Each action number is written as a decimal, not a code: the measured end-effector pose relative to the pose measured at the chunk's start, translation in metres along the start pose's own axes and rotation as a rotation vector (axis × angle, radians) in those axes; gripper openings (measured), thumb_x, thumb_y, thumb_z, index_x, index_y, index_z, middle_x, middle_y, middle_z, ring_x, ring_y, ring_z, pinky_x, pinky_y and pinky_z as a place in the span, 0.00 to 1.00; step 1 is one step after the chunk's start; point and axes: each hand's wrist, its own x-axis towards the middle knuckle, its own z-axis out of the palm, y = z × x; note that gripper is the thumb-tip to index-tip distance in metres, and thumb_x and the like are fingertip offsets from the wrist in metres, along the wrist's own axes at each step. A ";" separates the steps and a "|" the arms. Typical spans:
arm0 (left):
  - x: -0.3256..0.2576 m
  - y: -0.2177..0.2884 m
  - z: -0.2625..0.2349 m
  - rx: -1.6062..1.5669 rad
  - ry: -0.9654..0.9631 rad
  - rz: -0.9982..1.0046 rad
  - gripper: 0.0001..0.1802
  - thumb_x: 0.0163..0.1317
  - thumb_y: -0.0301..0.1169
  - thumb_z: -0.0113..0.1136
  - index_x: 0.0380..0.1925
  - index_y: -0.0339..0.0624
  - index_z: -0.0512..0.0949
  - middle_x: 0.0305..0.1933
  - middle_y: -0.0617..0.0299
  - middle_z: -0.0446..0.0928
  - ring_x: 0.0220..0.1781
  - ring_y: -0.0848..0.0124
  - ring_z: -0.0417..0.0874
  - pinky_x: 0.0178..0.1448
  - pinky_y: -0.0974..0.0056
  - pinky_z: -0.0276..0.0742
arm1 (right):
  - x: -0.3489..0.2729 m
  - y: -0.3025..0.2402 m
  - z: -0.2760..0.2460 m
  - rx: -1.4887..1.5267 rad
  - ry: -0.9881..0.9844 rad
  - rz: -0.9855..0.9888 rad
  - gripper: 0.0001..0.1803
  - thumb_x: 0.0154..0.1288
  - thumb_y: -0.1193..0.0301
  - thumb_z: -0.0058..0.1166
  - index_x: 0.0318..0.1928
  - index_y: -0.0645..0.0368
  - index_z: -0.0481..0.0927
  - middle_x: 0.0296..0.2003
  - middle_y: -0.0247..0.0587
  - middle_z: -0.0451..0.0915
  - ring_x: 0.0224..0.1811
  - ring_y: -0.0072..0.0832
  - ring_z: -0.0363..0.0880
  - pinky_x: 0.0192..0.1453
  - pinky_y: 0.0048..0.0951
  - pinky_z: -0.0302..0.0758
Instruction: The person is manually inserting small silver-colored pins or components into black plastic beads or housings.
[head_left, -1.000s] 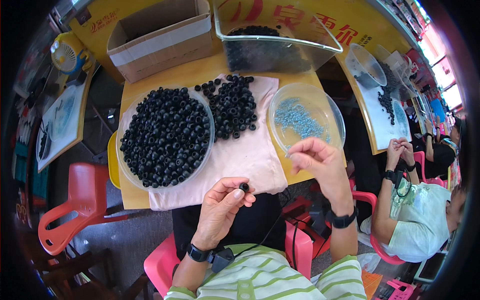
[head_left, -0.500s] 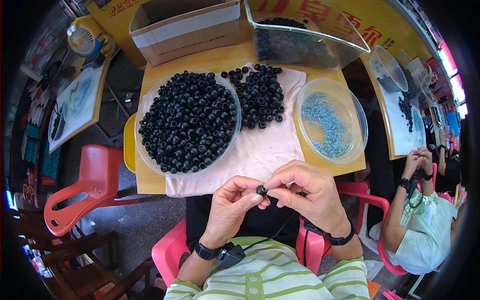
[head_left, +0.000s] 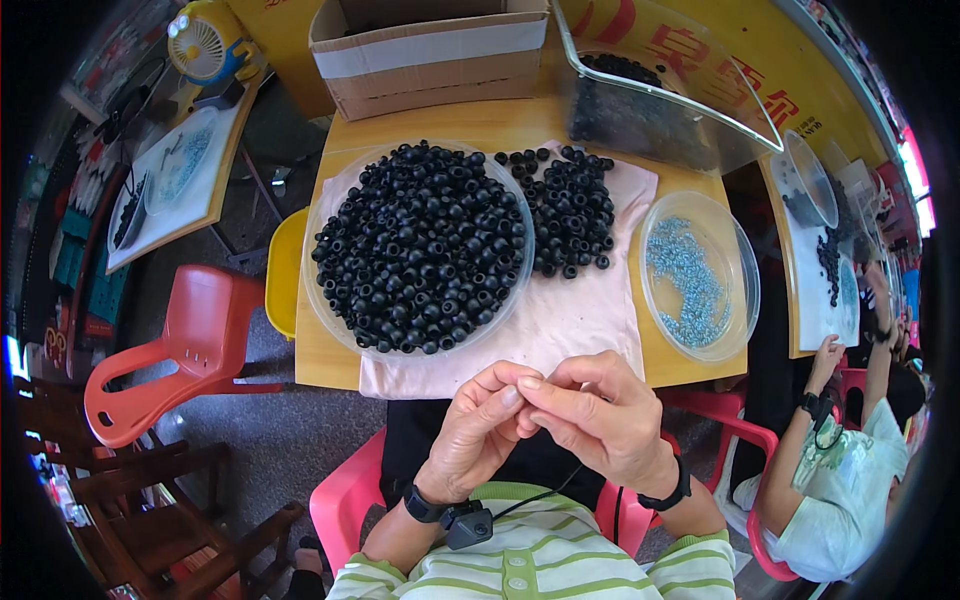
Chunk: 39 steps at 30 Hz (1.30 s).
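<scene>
My two hands meet in front of the table's near edge, fingertips touching. My left hand [head_left: 481, 430] is closed in a pinch, thumb against forefinger. My right hand [head_left: 600, 410] is pinched too, its thumb and forefinger lying over the left fingertips. Whatever is between them is hidden by the fingers. Beyond the hands, a round clear tub [head_left: 527, 262] is heaped with black beads [head_left: 420, 245] that have large holes. More loose black beads [head_left: 572, 210] lie on a pale pink cloth [head_left: 590, 310] beside it. To the right, a clear round tub [head_left: 738, 335] holds small pale-blue beads [head_left: 685, 280].
A cardboard box [head_left: 430, 70] and a clear bin [head_left: 640, 130] of dark beads stand at the table's back. On the left are a red chair [head_left: 212, 320], a yellow stool [head_left: 286, 270] and a small fan [head_left: 205, 45]. At right sits another person [head_left: 840, 480].
The black bead that showed between my fingertips is now hidden from sight. My right fingers have closed over the left ones. The view has shifted, so the table sits farther right.
</scene>
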 end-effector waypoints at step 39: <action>-0.015 0.006 -0.026 0.143 -0.060 0.154 0.10 0.66 0.28 0.59 0.45 0.37 0.76 0.41 0.57 0.79 0.38 0.72 0.79 0.44 0.68 0.76 | 0.000 0.061 -0.001 -0.673 0.120 0.068 0.08 0.49 0.78 0.65 0.32 0.57 0.82 0.29 0.35 0.77 0.33 0.32 0.79 0.32 0.30 0.75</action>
